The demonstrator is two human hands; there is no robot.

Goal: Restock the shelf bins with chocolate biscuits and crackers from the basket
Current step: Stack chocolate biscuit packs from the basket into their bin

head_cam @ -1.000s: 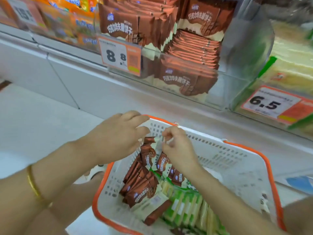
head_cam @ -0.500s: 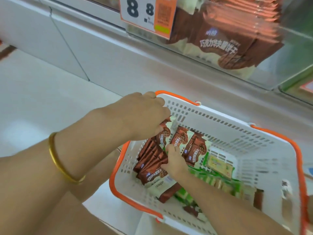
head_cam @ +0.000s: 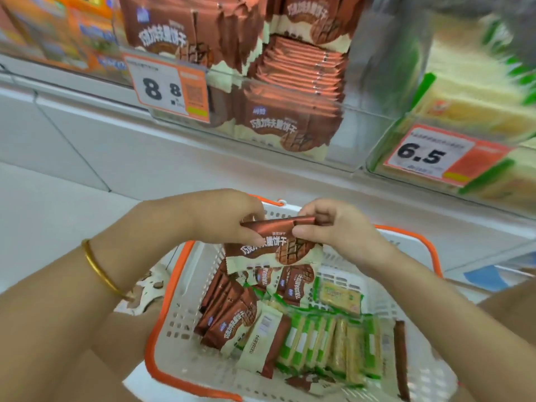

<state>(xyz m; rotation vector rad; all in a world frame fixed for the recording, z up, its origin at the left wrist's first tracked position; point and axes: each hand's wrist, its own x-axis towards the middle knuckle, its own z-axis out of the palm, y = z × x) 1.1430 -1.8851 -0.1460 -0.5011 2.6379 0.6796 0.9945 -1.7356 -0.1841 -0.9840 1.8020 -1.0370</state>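
In the basket (head_cam: 166, 300) under me lay more brown packs beside green-edged crackers (head_cam: 327, 346). Above it, my left hand (head_cam: 214, 219) and right hand (head_cam: 339, 227) pinched the top edge of one chocolate biscuit packet (head_cam: 272, 248), thumbs in front. Best, I judged, to keep it flat and face-out, lift it over the bin (head_cam: 345, 146) wall and stand it among its kind. It hung glossy brown above and cream below, with a biscuit printed on it.
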